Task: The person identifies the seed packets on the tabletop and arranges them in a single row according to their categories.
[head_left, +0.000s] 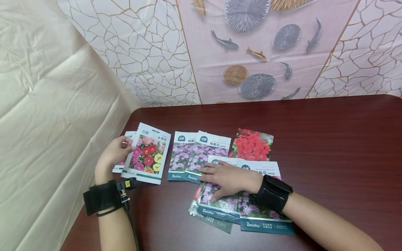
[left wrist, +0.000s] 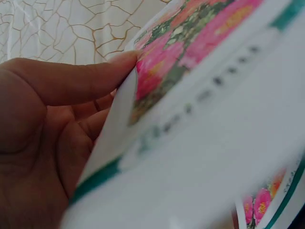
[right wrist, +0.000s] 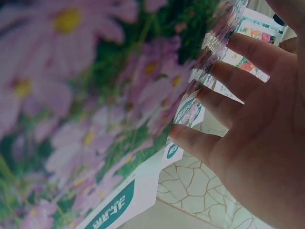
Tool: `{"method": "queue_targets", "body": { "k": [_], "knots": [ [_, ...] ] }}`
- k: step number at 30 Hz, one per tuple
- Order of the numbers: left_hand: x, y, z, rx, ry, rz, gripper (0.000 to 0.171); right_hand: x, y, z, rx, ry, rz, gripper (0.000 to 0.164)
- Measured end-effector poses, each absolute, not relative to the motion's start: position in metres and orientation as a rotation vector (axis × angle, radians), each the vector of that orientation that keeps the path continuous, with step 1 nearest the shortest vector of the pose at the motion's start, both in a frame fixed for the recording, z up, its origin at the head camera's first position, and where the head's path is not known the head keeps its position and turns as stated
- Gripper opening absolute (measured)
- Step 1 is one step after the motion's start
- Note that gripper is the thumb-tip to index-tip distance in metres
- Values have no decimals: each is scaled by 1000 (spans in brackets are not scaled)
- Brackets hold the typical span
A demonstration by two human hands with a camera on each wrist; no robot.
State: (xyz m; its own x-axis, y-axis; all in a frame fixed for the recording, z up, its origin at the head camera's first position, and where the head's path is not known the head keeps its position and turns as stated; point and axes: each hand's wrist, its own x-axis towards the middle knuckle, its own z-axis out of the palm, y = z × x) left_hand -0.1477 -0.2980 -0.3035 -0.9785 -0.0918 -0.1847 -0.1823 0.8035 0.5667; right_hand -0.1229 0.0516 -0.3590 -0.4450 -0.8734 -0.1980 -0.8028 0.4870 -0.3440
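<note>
My left hand [head_left: 115, 151] pinches the left edge of a seed packet [head_left: 147, 153] that pictures red, pink and yellow flowers. In the left wrist view the thumb [left wrist: 81, 78] lies on the packet's front, with the fingers behind it. Another seed packet [head_left: 117, 168] lies partly hidden under it. My right hand [head_left: 230, 177] rests spread, fingers extended, over a purple-flower seed packet [head_left: 220, 207]. Its fingertips [right wrist: 178, 130] touch the packets in the right wrist view. Beside this lies a similar purple-flower packet [head_left: 267, 226], partly covered by the wrist.
Two overlapping purple-flower packets [head_left: 180, 157] lie between the hands. A red-flower packet [head_left: 252, 144] sits behind the right pile, and another packet's corner [head_left: 216, 223] sticks out below it. The dark wooden table [head_left: 339, 157] meets a patterned cloth [head_left: 157, 52] at the back.
</note>
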Motion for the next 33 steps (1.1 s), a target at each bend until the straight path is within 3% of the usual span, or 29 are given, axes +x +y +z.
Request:
{"method": "queue_targets", "body": {
  "k": [22,33],
  "knots": [
    [-174,-283,-333,-287,2857,670,24,-127,68,-357,-1382,2361,-371,68],
    [-175,-275,-336,-284,2867,585,30,-130,74,-357,-1385,2367,-378,68]
  ]
}}
